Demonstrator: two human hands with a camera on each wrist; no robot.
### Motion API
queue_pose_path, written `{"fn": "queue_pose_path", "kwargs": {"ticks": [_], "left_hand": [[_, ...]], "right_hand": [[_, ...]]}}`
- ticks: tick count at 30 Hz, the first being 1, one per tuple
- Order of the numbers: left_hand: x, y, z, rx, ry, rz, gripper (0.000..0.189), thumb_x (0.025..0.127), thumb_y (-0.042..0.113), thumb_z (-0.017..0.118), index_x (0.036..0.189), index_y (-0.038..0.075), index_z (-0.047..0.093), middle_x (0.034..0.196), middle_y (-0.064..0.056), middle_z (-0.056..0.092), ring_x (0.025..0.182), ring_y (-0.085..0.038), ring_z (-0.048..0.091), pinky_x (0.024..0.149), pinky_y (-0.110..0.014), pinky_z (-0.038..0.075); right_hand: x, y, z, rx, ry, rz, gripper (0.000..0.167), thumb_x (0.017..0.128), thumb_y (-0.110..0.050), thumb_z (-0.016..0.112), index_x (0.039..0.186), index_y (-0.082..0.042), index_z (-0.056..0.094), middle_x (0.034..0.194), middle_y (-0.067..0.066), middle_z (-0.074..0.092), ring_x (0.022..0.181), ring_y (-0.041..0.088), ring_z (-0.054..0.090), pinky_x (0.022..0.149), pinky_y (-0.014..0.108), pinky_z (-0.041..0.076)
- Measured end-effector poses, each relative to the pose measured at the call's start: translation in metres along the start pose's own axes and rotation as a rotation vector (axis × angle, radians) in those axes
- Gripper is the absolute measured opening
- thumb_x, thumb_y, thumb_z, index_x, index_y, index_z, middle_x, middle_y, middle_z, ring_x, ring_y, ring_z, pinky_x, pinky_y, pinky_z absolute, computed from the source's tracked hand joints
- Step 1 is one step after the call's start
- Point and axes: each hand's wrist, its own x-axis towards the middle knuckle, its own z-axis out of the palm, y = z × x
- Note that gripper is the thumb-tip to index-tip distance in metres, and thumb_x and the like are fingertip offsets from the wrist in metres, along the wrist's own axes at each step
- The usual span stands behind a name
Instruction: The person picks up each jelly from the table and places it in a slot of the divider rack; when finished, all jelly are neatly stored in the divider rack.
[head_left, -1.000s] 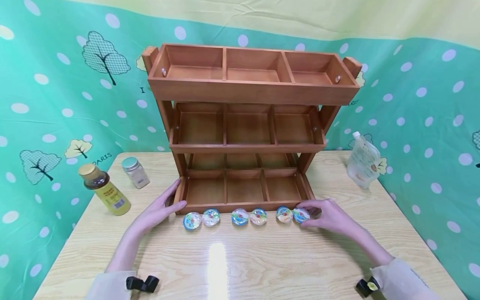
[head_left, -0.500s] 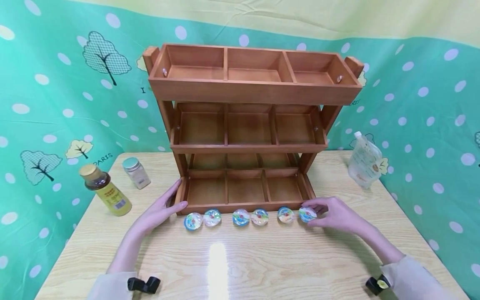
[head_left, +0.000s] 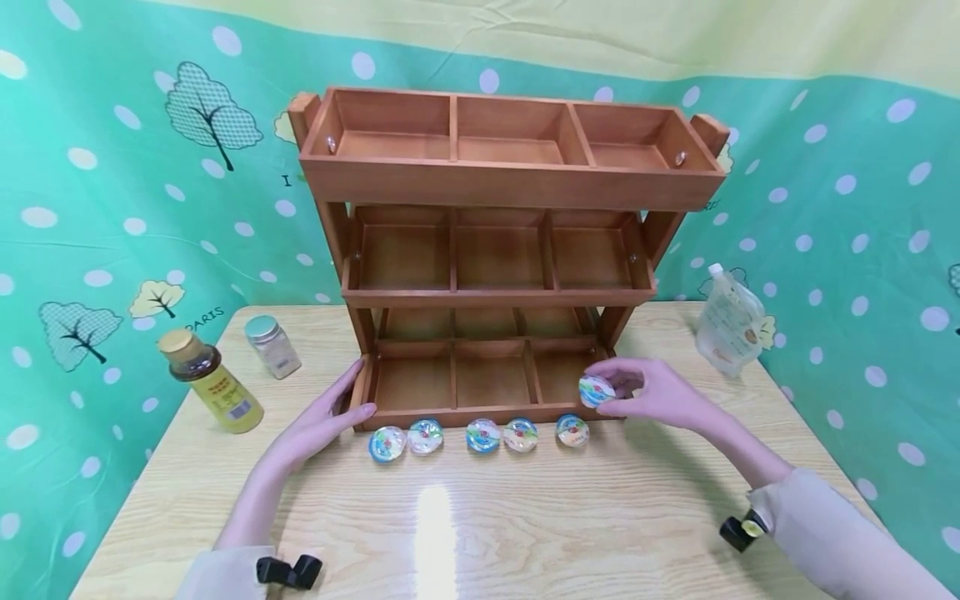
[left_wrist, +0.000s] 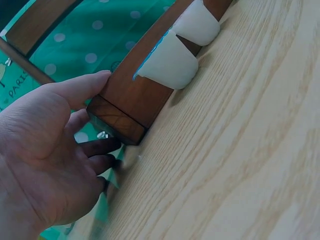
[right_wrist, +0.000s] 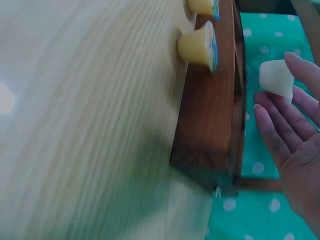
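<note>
The fingers of our right hand [head_left: 658, 393] are drawn in to a light pinch, parted only by the breadth of the small cup [right_wrist: 276, 78] they hold between thumb and fingertips, its printed lid [head_left: 596, 392] turned up toward us. Our left hand [head_left: 318, 425] grips the left end of the lowest tray [head_left: 491, 375], thumb at the front edge, other fingers round the side. In the head view the held cup appears over the front of that tray's right compartment [head_left: 561, 371]; how high, we cannot tell. To handle it well, we should keep the pinch soft so the cup does not buckle, carry it level past the front board [head_left: 487, 415], and let it settle before loosening; our left hand's hold should help steady the rack [head_left: 510, 185]. Five other cups [head_left: 482, 435] stand on the worktop [head_left: 525, 517] just in front of the tray, so our right wrist had best stay clear of them.
</note>
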Motion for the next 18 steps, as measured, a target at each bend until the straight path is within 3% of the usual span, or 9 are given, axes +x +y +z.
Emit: {"fn": "queue_pose_path", "kwargs": {"ticks": [9, 18], "left_hand": [[0.000, 0.001, 0.001, -0.009, -0.007, -0.011, 0.089, 0.101, 0.044, 0.062, 0.167, 0.032, 0.004, 0.176, -0.013, 0.003, 0.160, -0.049, 0.003, 0.124, -0.072, 0.013], [-0.001, -0.001, -0.003, 0.000, -0.005, 0.010, 0.089, 0.101, 0.041, 0.063, 0.167, 0.030, 0.004, 0.176, -0.014, 0.003, 0.160, -0.049, 0.004, 0.124, -0.071, 0.014]], "right_hand": [[0.050, -0.023, 0.028, 0.083, -0.030, -0.066, 0.047, 0.084, -0.021, 0.087, 0.128, -0.016, 0.071, 0.112, 0.003, 0.076, 0.096, 0.012, 0.071, 0.085, 0.024, 0.061], [0.105, -0.052, 0.070, 0.109, -0.063, -0.091, 0.047, 0.085, -0.030, 0.086, 0.129, -0.023, 0.070, 0.111, -0.002, 0.075, 0.095, 0.015, 0.070, 0.086, 0.031, 0.061]]}}
